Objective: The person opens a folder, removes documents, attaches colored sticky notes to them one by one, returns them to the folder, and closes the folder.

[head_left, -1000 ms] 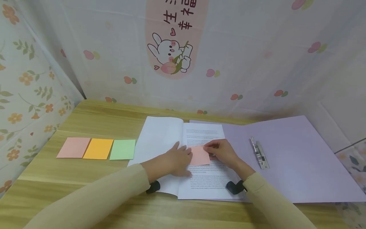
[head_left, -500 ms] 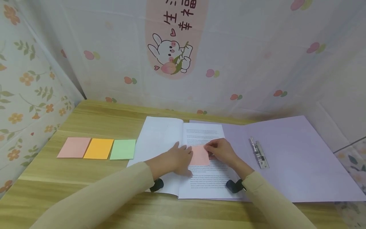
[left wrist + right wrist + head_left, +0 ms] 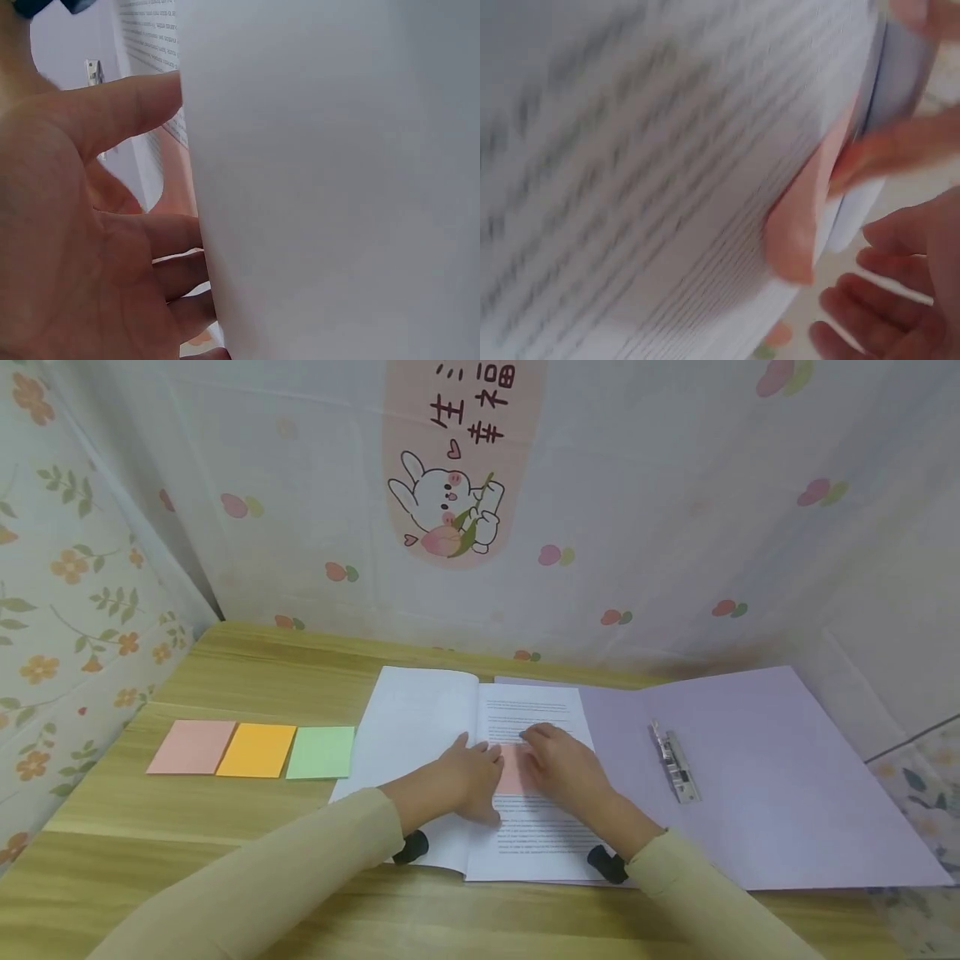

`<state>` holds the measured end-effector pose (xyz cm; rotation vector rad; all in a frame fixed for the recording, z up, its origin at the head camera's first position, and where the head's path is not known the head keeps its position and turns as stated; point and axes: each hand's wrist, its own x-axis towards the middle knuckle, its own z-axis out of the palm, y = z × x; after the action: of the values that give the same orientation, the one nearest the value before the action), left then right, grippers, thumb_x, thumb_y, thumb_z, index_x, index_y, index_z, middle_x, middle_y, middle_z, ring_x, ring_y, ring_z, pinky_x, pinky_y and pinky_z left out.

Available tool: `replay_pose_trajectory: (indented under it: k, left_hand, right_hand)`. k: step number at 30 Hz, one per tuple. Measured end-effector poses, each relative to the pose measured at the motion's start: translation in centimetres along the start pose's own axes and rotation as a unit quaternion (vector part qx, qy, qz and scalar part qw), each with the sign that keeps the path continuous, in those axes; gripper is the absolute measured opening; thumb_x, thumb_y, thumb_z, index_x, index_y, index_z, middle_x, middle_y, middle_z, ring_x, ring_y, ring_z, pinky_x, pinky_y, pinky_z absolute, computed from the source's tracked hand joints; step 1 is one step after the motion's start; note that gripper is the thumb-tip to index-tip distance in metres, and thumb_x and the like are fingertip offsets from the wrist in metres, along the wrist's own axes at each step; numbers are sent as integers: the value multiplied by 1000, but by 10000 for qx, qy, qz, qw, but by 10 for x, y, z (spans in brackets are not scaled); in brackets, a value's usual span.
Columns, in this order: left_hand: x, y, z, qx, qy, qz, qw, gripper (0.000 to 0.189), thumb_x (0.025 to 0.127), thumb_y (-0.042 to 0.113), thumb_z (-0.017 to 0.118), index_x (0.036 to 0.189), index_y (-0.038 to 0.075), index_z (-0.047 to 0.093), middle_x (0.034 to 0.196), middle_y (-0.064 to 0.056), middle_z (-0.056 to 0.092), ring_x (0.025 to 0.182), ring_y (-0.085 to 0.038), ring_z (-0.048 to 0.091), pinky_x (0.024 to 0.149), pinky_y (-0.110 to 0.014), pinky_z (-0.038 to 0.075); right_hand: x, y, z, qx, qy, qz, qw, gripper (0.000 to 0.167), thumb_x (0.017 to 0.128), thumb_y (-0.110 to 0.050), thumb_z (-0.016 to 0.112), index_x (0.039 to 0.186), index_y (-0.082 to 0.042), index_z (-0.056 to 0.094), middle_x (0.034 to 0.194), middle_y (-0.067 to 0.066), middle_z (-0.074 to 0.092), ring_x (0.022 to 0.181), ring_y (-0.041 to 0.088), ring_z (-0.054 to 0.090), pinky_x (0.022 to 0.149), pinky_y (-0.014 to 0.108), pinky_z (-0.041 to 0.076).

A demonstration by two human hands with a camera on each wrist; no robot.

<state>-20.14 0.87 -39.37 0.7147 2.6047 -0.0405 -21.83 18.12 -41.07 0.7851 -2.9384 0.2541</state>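
Observation:
A pink sticky note point(image 3: 509, 775) lies on the printed right page point(image 3: 528, 835) of an open booklet, near the spine. My left hand point(image 3: 459, 783) rests over the booklet's fold, fingers spread, fingertips at the note's left edge. Over the note's right part is my right hand point(image 3: 567, 770), covering much of it in the head view. In the right wrist view one side of the note point(image 3: 799, 225) curls up off the page, and the right hand's fingers point(image 3: 870, 319) are loosely bent with nothing between them. The blank left page point(image 3: 322, 180) fills much of the left wrist view.
A pink pad point(image 3: 191, 747), an orange pad point(image 3: 257, 750) and a green pad point(image 3: 321, 752) lie in a row on the wooden table point(image 3: 187, 827) at left. An open purple folder point(image 3: 780, 777) with a metal clip point(image 3: 675, 764) spreads under the booklet and rightward.
My right hand has let go of the note's upper right corner and moved left over the note. My left hand stays almost where it was.

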Motion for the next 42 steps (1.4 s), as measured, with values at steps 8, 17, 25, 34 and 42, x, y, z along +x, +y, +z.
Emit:
replay_pose_trajectory:
  k: [8,17,25,34,42]
  left_hand:
    - [-1,-2,0,-20,14,67,10000,78,86,52,69,151,13,48,163,0,39,155,-21,31,128,-51,18]
    - [-1,0,0,-31,11,1,10000,86,86,52,70,156,12,40,165,-1,34,155,-22,30,128,-53,18]
    - [-1,1,-2,-142,-85,-108,9998,83,87,52,68,156,14,40,166,0,34,155,-22,29,129,-49,16]
    - [-3,3,-5,103,-91,-67,9999,85,88,55,66,156,13,39,166,-1,32,156,-22,29,129,-49,17]
    - [-11,-12,7,-679,446,314,9962,78,93,52,65,155,11,41,168,-6,28,158,-26,19,129,-51,13]
  right_hand:
    - [-9,-16,6,599,-1546,-741,9834,53,105,-14,51,154,2,37,162,18,36,150,33,37,119,49,37]
    - [-8,-21,9,469,-1747,-183,9833,64,105,-31,47,157,2,29,164,18,31,153,34,31,123,50,31]
    - [-20,1,6,-158,-1519,776,9852,67,101,-38,48,151,5,40,160,20,39,150,35,38,123,51,31]
    - [-24,11,2,-345,-1341,677,9881,67,99,-40,52,148,5,45,156,22,45,145,37,44,120,53,35]
    - [-30,23,-4,423,-1627,751,9829,65,103,-35,51,155,1,35,164,17,32,152,37,33,122,54,31]
